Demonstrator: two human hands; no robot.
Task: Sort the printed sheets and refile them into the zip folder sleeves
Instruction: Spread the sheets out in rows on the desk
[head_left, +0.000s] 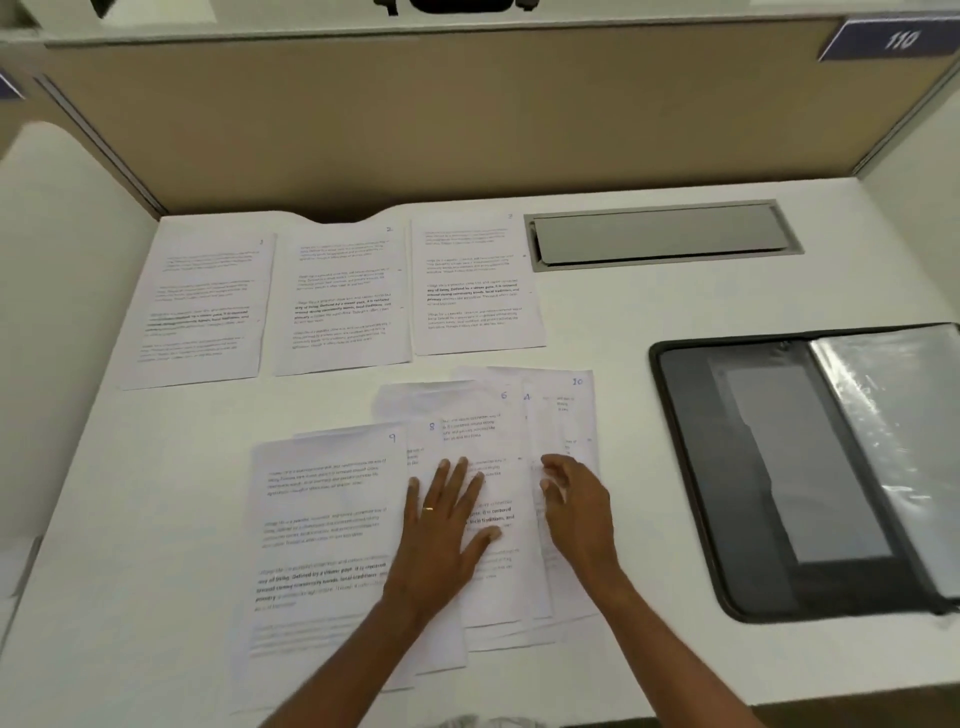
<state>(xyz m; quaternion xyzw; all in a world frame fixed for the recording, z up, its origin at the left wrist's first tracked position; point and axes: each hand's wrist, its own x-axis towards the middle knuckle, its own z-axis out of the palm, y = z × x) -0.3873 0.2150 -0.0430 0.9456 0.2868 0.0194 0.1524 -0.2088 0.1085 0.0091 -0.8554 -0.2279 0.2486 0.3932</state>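
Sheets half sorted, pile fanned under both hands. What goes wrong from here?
The fanned pile of white printed sheets overlaps tightly where the right hand curls at the edges; two sheets may lift as one.
The left hand lies flat on the pile, so dragging one sheet out may shift the others.
Some handwritten corner numbers are partly covered, so a page may be misordered.

sheets (337, 296) left, folder (685, 467) right, maybe hatch (660, 234) behind

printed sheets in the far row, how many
3: the left sheet, the middle sheet, the right sheet, side by side. Any stacked beneath would be hidden.
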